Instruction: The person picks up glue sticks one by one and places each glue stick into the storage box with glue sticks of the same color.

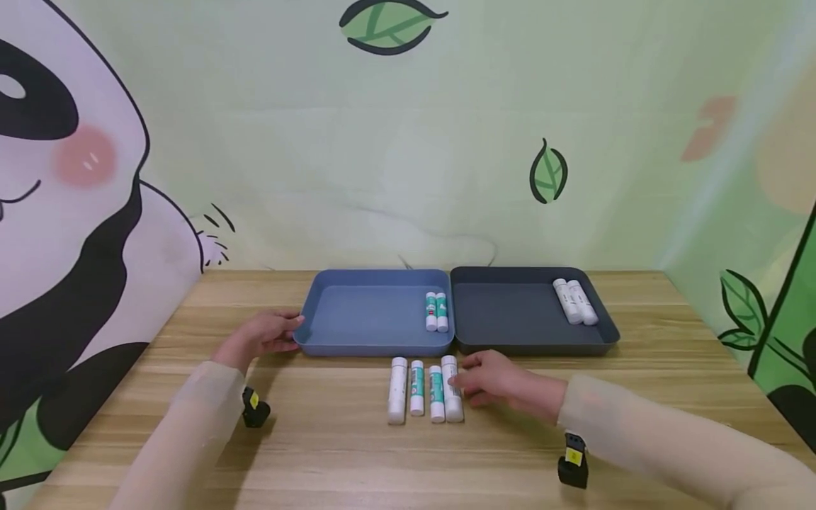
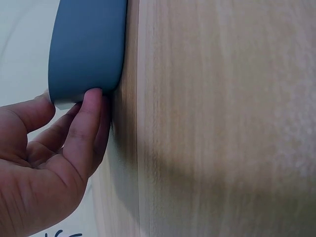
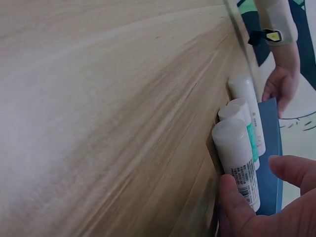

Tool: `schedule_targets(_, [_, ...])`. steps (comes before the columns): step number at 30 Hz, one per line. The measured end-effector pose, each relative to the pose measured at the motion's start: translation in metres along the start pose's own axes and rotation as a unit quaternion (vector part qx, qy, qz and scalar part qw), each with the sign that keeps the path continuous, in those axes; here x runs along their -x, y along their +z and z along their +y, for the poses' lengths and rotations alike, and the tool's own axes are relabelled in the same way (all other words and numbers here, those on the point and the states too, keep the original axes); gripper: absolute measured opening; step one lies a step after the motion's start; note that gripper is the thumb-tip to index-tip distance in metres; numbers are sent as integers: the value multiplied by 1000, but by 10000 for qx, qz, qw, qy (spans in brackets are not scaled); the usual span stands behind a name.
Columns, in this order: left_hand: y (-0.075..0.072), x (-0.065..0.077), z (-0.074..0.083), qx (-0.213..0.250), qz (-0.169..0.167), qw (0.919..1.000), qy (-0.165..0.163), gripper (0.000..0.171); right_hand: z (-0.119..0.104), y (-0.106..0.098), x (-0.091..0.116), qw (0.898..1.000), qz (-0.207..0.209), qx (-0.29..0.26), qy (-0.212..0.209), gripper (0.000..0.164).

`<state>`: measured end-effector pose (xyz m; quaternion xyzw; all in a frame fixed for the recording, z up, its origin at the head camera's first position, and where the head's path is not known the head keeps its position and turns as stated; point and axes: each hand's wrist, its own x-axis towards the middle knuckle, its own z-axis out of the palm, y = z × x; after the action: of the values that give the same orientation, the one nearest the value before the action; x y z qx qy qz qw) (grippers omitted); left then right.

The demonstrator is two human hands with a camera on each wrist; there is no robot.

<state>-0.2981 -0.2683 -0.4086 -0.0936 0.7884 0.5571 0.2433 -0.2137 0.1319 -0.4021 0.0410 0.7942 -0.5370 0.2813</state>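
Observation:
My left hand (image 1: 270,333) holds the left end of the blue tray (image 1: 376,350), thumb at the rim and fingers (image 2: 89,118) against the outer wall. Before the trays, several glue sticks lie in a row: a large white one (image 1: 397,389), a small teal-labelled one (image 1: 417,388), another small one (image 1: 436,394) and a second large white one (image 1: 451,397). My right hand (image 1: 494,379) is at this last stick's right side. In the right wrist view a fingertip (image 3: 228,185) touches its barcode side, while the thumb (image 3: 291,168) stands apart from it.
Two small teal-labelled glue sticks (image 1: 436,312) lie at the right end of the blue tray. Beside it stands a dark grey tray (image 1: 510,349) with two large white sticks (image 1: 575,302) at its right end. A printed backdrop (image 1: 306,163) rises behind the wooden table (image 1: 344,460).

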Motion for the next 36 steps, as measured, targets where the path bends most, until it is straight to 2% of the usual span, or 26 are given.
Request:
schedule_targets(13, [-1,0,0,132,-58,9999,77,61,-3,15,-9,9940,565,928,-128,72])
schedule_targets(26, [-4,0,0,136,-144,9997,118,61,-7,21,-8,9946,580,830,-227,63])
schedule_targets(36, [-2,-1,-2,146,-111,9997,139,60,-9,8,-3,9990,317,273,-126,67])
